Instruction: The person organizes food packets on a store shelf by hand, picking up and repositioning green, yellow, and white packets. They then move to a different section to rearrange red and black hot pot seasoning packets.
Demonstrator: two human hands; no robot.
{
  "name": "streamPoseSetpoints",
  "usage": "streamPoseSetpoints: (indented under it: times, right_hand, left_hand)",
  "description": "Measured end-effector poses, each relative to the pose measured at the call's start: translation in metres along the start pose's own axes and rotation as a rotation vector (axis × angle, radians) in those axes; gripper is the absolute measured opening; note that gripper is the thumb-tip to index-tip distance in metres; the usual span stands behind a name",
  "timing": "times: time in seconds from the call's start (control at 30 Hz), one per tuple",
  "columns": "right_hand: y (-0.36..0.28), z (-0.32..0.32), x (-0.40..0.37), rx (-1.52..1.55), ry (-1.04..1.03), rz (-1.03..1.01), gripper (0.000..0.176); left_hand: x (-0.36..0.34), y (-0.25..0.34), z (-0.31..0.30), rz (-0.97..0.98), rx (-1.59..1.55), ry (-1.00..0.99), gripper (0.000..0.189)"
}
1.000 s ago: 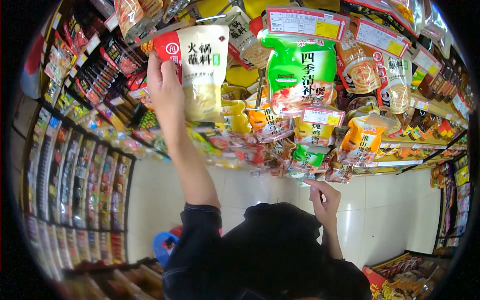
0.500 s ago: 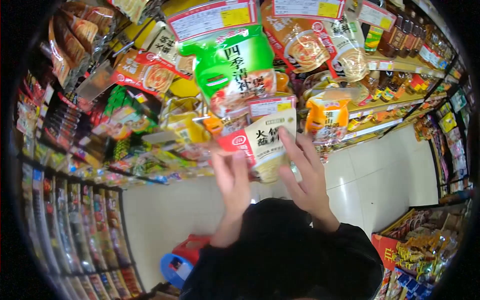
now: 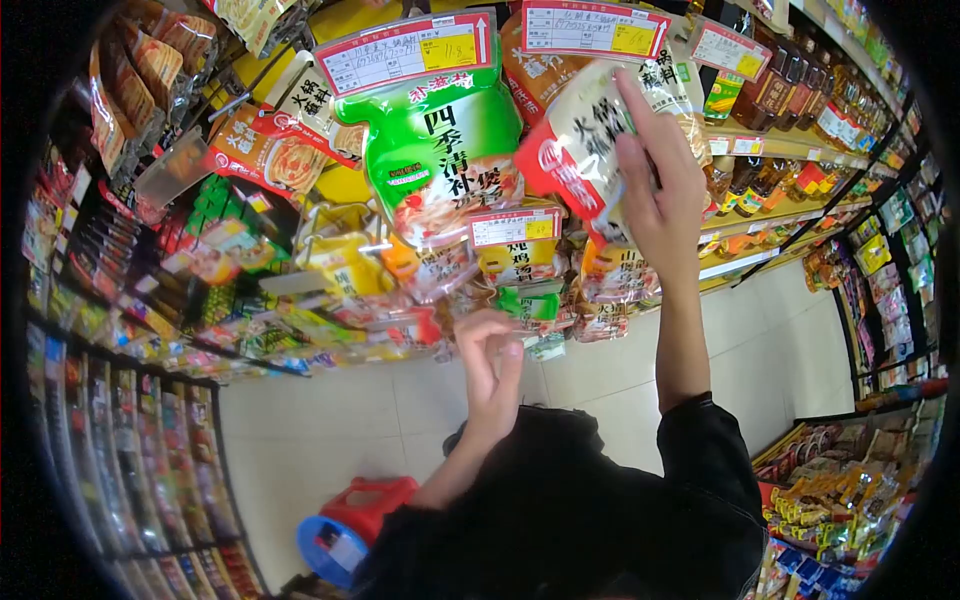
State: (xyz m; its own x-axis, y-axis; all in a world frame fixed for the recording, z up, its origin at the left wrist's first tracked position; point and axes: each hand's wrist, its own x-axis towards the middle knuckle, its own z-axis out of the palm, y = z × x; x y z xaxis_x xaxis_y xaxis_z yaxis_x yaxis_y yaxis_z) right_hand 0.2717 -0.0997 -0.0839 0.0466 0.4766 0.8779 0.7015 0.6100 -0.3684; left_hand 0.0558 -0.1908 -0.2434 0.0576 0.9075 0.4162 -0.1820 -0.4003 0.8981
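Note:
My right hand (image 3: 660, 190) is raised to the hanging display and grips a white and red hot pot sauce packet (image 3: 585, 150) at its right side. The packet leans to the left, in front of similar pouches. Lower down, my left hand (image 3: 490, 375) is empty, its fingers loosely bent and its thumb apart. Just above it hangs a small green pouch (image 3: 530, 303). A large green soup pouch (image 3: 440, 150) is left of the held packet, with price tags (image 3: 405, 50) above.
Bottles (image 3: 785, 90) line shelves on the right. Racks of packets (image 3: 140, 440) stand at the lower left. A red basket (image 3: 372, 505) and a blue round container (image 3: 330, 548) are on the tiled floor (image 3: 310, 420). More packaged goods (image 3: 840, 490) fill the lower right.
The packet, earlier low between both hands, has moved up and right with my right hand. My left hand is now apart from it and slightly lower.

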Motion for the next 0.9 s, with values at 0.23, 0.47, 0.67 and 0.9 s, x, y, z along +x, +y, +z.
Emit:
streamPoseSetpoints:
  times: [0.23,0.47,0.67,0.9]
  right_hand:
    - [0.012,0.031,0.025,-0.043,0.15,-0.12,0.031]
    - [0.014,0.038,0.036,-0.081,0.15,-0.171,0.024]
    - [0.011,0.036,0.036,-0.121,0.146,-0.148,0.023]
    - [0.024,0.045,0.038,-0.091,0.218,-0.313,0.026]
  left_hand:
    - [-0.017,-0.001,0.008,-0.048,0.213,-0.13,0.02]
    - [-0.016,-0.006,-0.001,-0.087,0.207,-0.148,0.022]
    - [-0.018,-0.012,-0.007,-0.149,0.144,-0.179,0.023]
    - [-0.018,-0.015,-0.014,-0.181,0.162,-0.186,0.024]
